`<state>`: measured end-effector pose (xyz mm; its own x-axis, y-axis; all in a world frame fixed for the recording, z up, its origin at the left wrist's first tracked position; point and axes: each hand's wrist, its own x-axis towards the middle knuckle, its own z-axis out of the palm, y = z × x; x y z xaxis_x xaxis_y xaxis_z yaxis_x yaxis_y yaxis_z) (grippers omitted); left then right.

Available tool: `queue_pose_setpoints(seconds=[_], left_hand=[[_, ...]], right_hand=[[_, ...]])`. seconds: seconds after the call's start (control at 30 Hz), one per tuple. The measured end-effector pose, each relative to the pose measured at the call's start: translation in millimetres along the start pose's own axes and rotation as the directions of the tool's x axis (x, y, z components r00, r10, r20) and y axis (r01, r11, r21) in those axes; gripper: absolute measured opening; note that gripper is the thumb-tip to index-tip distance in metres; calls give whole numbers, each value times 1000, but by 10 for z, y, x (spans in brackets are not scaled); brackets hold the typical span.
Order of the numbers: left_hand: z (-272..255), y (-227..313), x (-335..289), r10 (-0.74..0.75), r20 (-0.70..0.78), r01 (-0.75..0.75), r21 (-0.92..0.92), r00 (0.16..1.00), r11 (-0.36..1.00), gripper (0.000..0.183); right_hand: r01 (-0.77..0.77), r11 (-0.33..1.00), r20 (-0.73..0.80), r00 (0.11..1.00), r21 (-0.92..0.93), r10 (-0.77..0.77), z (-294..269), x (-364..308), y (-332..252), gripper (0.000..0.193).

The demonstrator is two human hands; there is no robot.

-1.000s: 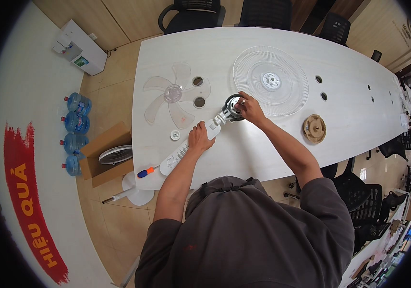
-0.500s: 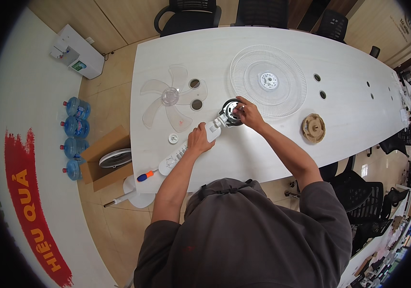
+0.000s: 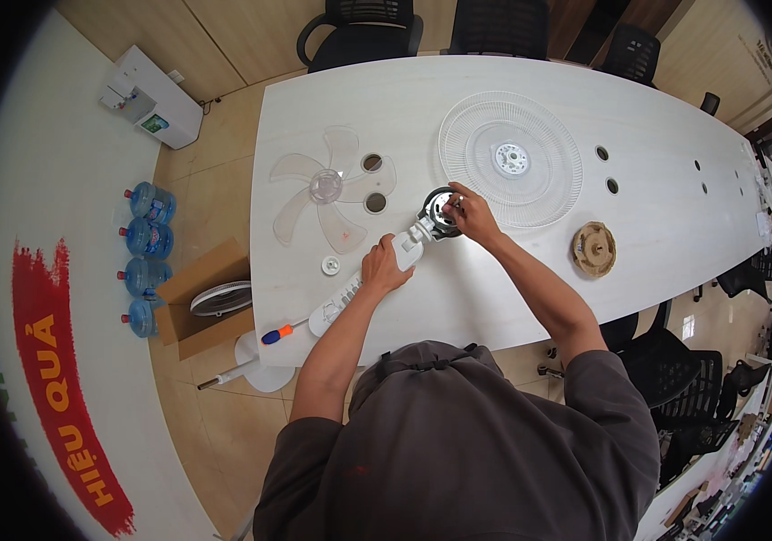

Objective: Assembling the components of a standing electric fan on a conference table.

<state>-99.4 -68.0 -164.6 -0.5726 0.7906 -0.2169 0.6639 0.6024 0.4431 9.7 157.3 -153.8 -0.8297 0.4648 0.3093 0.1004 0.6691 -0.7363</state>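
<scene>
Two grips, little changed within the last second, suggesting continued handling: left hand [image 3: 384, 268] clasping the white fan column [image 3: 341, 302]; right hand [image 3: 474, 216] at its ringed motor head [image 3: 438, 210], pinch indeterminate; fan grille [image 3: 510, 160] just beyond.

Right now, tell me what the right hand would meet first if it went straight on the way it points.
The round fan motor head, most likely at once: the right hand has its fingertips at that face, though whether they press on it or sit just above is unclear.
</scene>
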Motion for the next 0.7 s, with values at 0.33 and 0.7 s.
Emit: queue_pose_setpoints(seconds=[0.33, 0.7], left_hand=[[33, -80, 121, -51, -32, 51, -16, 998, 999, 86], [108, -53, 140, -23, -73, 23, -2, 997, 1000, 90]], right_hand=[[0, 996, 37, 999, -89, 4, 153, 154, 22, 53], [-311, 895, -151, 949, -319, 276, 386, -59, -409, 107]])
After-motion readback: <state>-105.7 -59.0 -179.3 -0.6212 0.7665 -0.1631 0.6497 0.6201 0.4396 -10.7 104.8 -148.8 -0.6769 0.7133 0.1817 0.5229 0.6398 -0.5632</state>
